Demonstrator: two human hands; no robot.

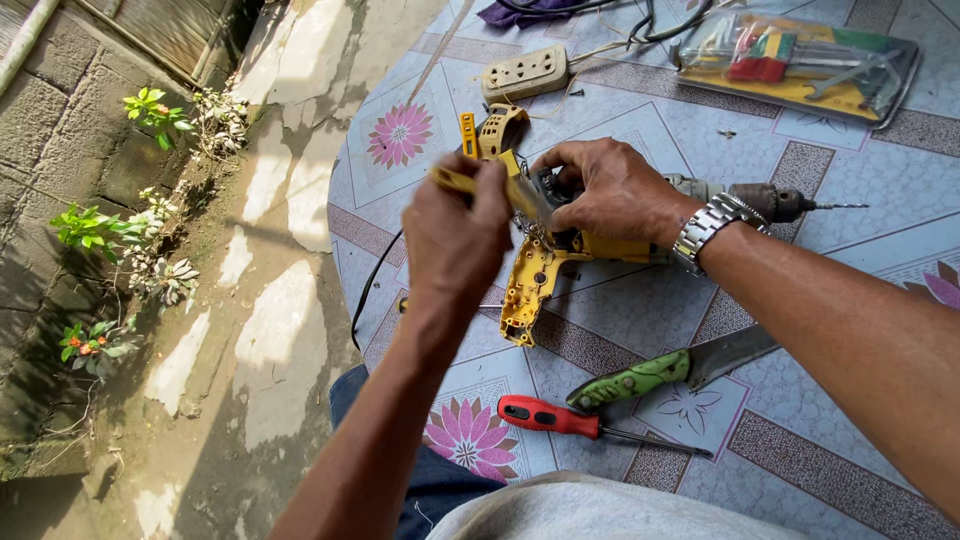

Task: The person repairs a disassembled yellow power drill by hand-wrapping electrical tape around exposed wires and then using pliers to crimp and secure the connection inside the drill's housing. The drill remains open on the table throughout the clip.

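Note:
A yellow electric drill (545, 265) lies opened on the round table, its housing half removed and its chuck and bit (790, 203) pointing right. My right hand (605, 188), with a metal watch on the wrist, presses down on the drill's body. My left hand (455, 235) hovers above the drill's handle and pinches a thin yellow-handled tool (452, 178) whose tip reaches into the open housing. The other yellow housing half (497, 132) lies just behind.
A red-handled screwdriver (560, 420) and a green-handled saw knife (660, 372) lie near me. A beige power strip (525, 72) and a packaged tool set (800, 60) sit at the far side. The patterned tablecloth (850, 440) covers the table; the paved ground and plants are left.

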